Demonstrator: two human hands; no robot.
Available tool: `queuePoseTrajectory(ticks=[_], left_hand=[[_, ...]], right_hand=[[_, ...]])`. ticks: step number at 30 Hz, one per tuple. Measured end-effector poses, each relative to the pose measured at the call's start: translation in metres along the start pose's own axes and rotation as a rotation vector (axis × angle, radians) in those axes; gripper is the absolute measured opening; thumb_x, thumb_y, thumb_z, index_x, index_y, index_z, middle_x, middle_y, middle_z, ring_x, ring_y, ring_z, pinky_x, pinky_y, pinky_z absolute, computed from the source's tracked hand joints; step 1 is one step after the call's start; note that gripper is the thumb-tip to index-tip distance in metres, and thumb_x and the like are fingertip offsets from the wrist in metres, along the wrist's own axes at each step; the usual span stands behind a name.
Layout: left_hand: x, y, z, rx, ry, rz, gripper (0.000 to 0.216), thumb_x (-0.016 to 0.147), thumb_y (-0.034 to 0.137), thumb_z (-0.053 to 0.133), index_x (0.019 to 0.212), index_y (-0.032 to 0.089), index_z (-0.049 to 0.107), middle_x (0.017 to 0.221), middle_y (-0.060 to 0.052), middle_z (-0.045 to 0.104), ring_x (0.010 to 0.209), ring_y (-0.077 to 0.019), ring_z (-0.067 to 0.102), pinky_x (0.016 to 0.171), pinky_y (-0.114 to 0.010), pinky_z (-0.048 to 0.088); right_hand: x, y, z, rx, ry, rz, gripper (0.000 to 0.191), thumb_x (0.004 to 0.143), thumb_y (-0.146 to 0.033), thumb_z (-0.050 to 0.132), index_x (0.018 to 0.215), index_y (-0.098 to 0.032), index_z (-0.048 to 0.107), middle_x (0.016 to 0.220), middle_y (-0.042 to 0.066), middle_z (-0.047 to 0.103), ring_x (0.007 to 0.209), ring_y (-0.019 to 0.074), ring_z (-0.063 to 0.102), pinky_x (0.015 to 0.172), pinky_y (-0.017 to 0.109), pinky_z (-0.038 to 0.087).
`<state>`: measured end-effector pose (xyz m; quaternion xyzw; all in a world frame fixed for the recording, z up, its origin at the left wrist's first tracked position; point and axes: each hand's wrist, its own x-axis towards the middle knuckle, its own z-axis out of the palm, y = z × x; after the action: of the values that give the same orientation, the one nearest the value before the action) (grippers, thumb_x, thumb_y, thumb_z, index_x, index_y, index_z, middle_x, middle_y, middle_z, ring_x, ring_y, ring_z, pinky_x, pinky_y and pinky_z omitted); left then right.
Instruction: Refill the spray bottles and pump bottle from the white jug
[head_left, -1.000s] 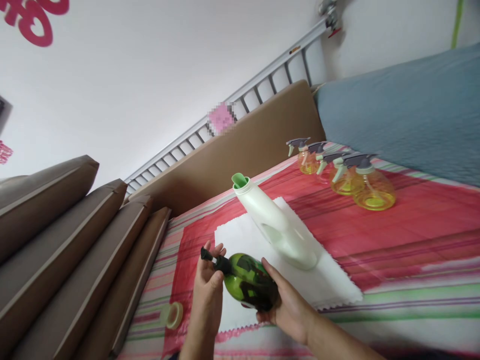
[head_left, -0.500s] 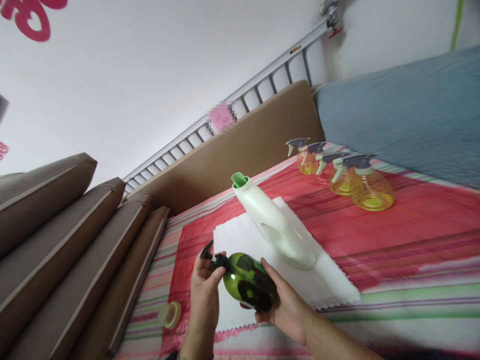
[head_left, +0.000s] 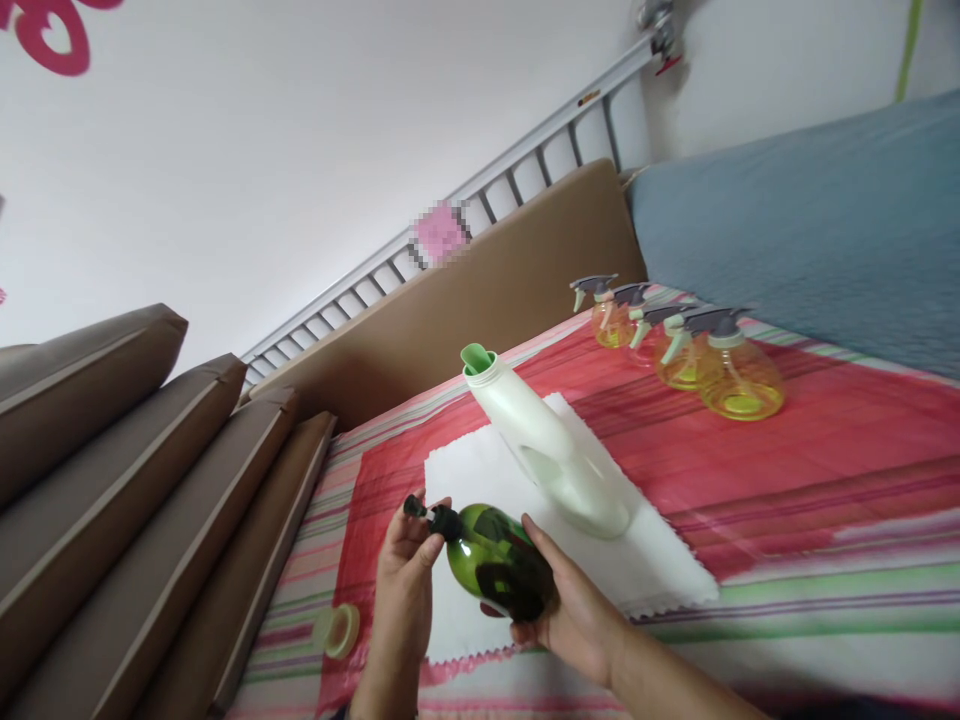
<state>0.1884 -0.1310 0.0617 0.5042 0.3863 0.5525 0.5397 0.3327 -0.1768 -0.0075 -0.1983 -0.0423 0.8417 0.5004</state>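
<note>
A dark green see-through bottle [head_left: 491,560] is held tilted above a white cloth [head_left: 480,475]. My right hand [head_left: 574,610] cups its body from below and behind. My left hand [head_left: 405,580] has its fingers closed round the black pump top [head_left: 431,517] at the bottle's neck. Just beyond stands a white jug [head_left: 551,455] with an open green spout, resting on the same cloth.
Three yellow spray bottles [head_left: 705,360] stand at the back right on the red striped cover [head_left: 825,440]. A pale green cap [head_left: 339,630] lies near the left edge. Brown cushions [head_left: 135,470] lean at the left; a blue mattress [head_left: 810,220] lies behind.
The pump head has turned in my left fingers, its nozzle swinging round. Both hands and the bottle have stayed in about the same place.
</note>
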Motion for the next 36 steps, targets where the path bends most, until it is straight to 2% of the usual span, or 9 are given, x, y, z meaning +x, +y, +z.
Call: queuePoseTrajectory(ticks=[2, 8, 14, 19, 25, 28, 30, 32, 36], left_hand=[[-0.002, 0.0, 0.001, 0.006, -0.003, 0.008, 0.053, 0.057, 0.026, 0.08, 0.106, 0.023, 0.061, 0.104, -0.007, 0.068, 0.103, -0.0223, 0.06, 0.09, -0.034, 0.044], [-0.001, -0.004, 0.003, 0.077, 0.129, 0.04, 0.046, 0.053, 0.022, 0.081, 0.096, 0.022, 0.063, 0.084, -0.002, 0.069, 0.082, -0.0174, 0.064, 0.078, -0.029, 0.047], [0.001, 0.0, 0.0, 0.076, -0.004, 0.015, 0.044, 0.059, 0.022, 0.077, 0.1, 0.021, 0.062, 0.092, -0.005, 0.071, 0.087, -0.0204, 0.065, 0.083, -0.033, 0.047], [-0.001, 0.007, -0.005, 0.108, -0.137, -0.023, 0.05, 0.064, 0.024, 0.075, 0.111, 0.022, 0.059, 0.094, -0.006, 0.07, 0.092, -0.0226, 0.063, 0.087, -0.035, 0.045], [-0.002, 0.012, -0.018, 0.11, -0.297, -0.081, 0.05, 0.069, 0.023, 0.072, 0.117, 0.024, 0.056, 0.097, -0.006, 0.069, 0.094, -0.0223, 0.061, 0.087, -0.034, 0.044], [-0.001, 0.013, -0.021, 0.083, -0.309, -0.089, 0.051, 0.069, 0.024, 0.073, 0.117, 0.022, 0.056, 0.097, -0.007, 0.068, 0.093, -0.0221, 0.061, 0.086, -0.034, 0.044], [0.0, 0.013, -0.022, 0.026, -0.264, -0.073, 0.053, 0.068, 0.025, 0.073, 0.118, 0.023, 0.055, 0.096, -0.006, 0.069, 0.091, -0.021, 0.062, 0.085, -0.033, 0.044], [0.0, 0.013, -0.022, -0.038, -0.197, -0.043, 0.057, 0.067, 0.026, 0.074, 0.121, 0.025, 0.053, 0.094, -0.005, 0.07, 0.088, -0.0191, 0.062, 0.085, -0.032, 0.044], [-0.001, 0.016, -0.022, -0.087, -0.102, -0.003, 0.061, 0.065, 0.023, 0.075, 0.122, 0.026, 0.053, 0.095, -0.005, 0.07, 0.088, -0.0163, 0.062, 0.084, -0.028, 0.044]], right_hand=[[0.001, 0.001, 0.0, -0.005, -0.001, -0.015, 0.054, 0.077, -0.06, 0.054, 0.104, -0.014, 0.062, 0.079, 0.009, 0.073, 0.064, 0.0219, 0.068, 0.039, 0.023, 0.042], [0.0, 0.003, 0.001, -0.021, -0.007, -0.012, 0.056, 0.078, -0.061, 0.051, 0.109, -0.015, 0.059, 0.086, 0.011, 0.073, 0.068, 0.0238, 0.069, 0.039, 0.023, 0.042], [0.0, 0.001, 0.0, 0.004, -0.035, 0.032, 0.061, 0.077, -0.063, 0.051, 0.109, -0.013, 0.06, 0.083, 0.011, 0.073, 0.065, 0.0247, 0.069, 0.038, 0.024, 0.044], [0.0, -0.001, -0.002, 0.034, -0.145, 0.195, 0.064, 0.077, -0.065, 0.049, 0.105, -0.01, 0.062, 0.077, 0.011, 0.073, 0.06, 0.0242, 0.069, 0.037, 0.023, 0.046], [-0.001, -0.003, -0.009, -0.006, -0.256, 0.368, 0.078, 0.074, -0.073, 0.042, 0.105, -0.004, 0.061, 0.083, 0.016, 0.073, 0.065, 0.0276, 0.07, 0.037, 0.022, 0.047], [0.0, -0.002, -0.01, -0.033, -0.326, 0.392, 0.083, 0.074, -0.075, 0.037, 0.107, -0.003, 0.06, 0.091, 0.019, 0.072, 0.07, 0.0277, 0.07, 0.041, 0.024, 0.051], [0.001, 0.0, -0.009, -0.033, -0.372, 0.334, 0.079, 0.076, -0.073, 0.037, 0.11, -0.006, 0.059, 0.096, 0.017, 0.071, 0.076, 0.0285, 0.07, 0.045, 0.025, 0.053], [0.001, 0.004, -0.008, -0.039, -0.418, 0.194, 0.069, 0.079, -0.067, 0.043, 0.115, -0.01, 0.058, 0.102, 0.015, 0.07, 0.083, 0.0293, 0.069, 0.052, 0.027, 0.055], [0.001, 0.008, -0.009, -0.102, -0.48, -0.07, 0.047, 0.082, -0.04, 0.058, 0.122, -0.015, 0.053, 0.113, 0.014, 0.065, 0.092, 0.0263, 0.066, 0.064, 0.028, 0.054]])
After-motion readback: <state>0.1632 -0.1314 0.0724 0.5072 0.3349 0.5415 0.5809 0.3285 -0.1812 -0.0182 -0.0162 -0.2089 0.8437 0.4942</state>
